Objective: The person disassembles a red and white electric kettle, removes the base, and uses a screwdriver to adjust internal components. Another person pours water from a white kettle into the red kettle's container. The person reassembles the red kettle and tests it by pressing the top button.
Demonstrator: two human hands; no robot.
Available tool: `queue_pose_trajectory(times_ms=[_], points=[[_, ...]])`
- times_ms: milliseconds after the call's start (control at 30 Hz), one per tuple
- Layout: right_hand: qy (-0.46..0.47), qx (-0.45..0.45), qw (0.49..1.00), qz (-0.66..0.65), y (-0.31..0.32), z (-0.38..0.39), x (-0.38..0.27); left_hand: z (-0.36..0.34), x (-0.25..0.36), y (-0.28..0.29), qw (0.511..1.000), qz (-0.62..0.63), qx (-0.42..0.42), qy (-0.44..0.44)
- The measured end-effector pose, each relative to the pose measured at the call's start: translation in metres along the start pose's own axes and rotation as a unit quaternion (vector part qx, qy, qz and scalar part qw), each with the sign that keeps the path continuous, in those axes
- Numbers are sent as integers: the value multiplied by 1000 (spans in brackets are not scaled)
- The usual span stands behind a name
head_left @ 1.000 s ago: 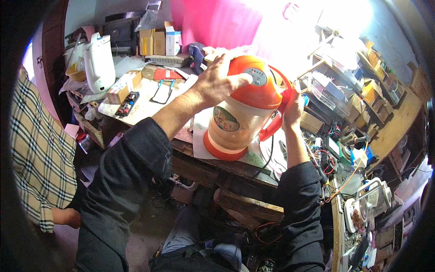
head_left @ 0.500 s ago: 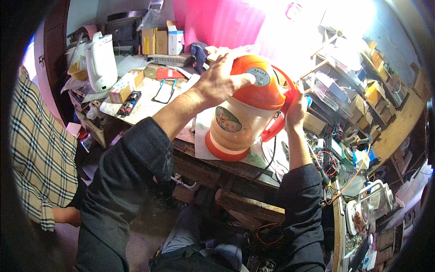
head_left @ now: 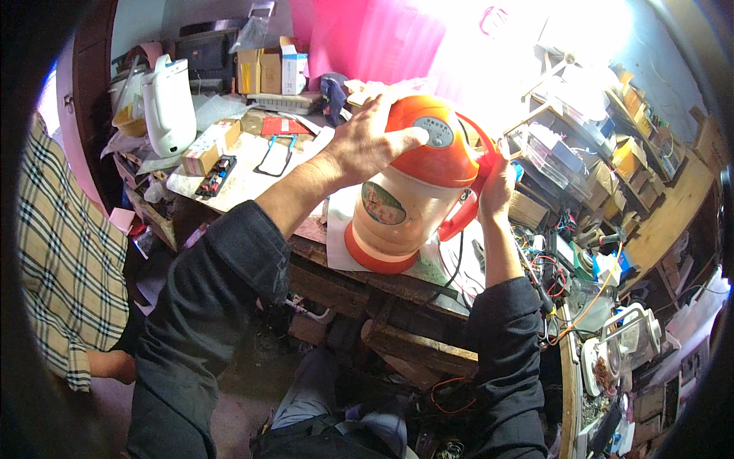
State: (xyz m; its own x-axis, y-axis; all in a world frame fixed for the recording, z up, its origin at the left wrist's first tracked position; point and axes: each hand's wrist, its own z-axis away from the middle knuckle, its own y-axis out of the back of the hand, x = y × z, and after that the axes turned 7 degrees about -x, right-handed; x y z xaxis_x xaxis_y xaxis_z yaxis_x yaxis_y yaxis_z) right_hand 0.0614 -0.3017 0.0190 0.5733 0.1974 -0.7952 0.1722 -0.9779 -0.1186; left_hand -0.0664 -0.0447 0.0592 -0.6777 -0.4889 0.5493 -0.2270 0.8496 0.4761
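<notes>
An orange and cream soymilk maker point(head_left: 409, 206) stands upright near the front edge of the workbench, on a pale sheet point(head_left: 336, 241). On its orange lid is a grey oval control panel point(head_left: 436, 131), and a dark green oval picture label sits on its body. My left hand point(head_left: 368, 145) grips the left side of the lid, thumb lying beside the panel, fingers curled over the far side and partly hidden. At the right, my right hand point(head_left: 497, 182) holds the upper part of the orange handle point(head_left: 459, 222). A dark cord hangs by the handle.
Left on the bench are a white jug-shaped appliance point(head_left: 170, 107), a carton point(head_left: 210, 149), a digital meter-like black device point(head_left: 217, 176) and a blue-handled frame point(head_left: 277, 155). Tangled wires point(head_left: 550, 268) and piled boxes crowd the right. A person in a checked shirt point(head_left: 73, 260) stands left.
Both hands keep their hold on the soymilk maker. The whole view has shifted very slightly; nothing else has visibly changed.
</notes>
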Motion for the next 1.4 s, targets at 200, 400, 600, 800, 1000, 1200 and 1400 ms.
queue_pose_trajectory(times_ms=[200,400,600,800,1000,1200,1400], points=[[-6,19,1000,0,-4,0,-4,0,1,-2,1000,-23,13,8],[5,30,1000,-5,-5,-1,-2,1,2,-2,999,-38,14,5],[18,13,1000,4,1,-6,6,1,2,-1,998,-62,12,-9],[32,8,999,38,4,-9,10,2,1,-2,999,-43,9,8],[5,26,999,26,-4,1,-4,1,1,-1,999,-33,-1,21],[21,28,999,29,-7,1,-5,3,3,-1,999,-15,-4,28],[30,23,998,43,-2,-3,2,1,0,-2,1000,-23,11,3]])
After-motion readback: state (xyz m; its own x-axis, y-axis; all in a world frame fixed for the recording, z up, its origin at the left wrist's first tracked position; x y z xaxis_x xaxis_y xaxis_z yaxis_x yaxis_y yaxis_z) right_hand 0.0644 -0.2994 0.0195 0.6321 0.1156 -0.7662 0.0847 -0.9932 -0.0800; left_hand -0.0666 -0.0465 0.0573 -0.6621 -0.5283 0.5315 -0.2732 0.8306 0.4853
